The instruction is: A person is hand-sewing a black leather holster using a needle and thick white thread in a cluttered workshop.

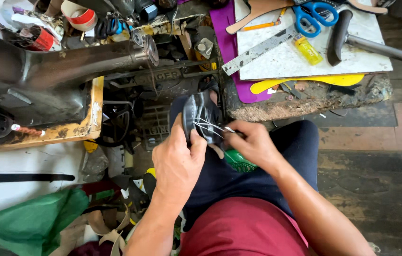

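Left hand grips a black shoe over the lap; right hand pinches a thin tool at its white threads. Left of the shoe: black sewing machine. Right of it: white board, hammer, metal ruler, blue scissors.

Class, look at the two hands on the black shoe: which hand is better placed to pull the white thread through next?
Right. The right hand already pinches the white thread, while the left hand grips the black shoe, steadying it.
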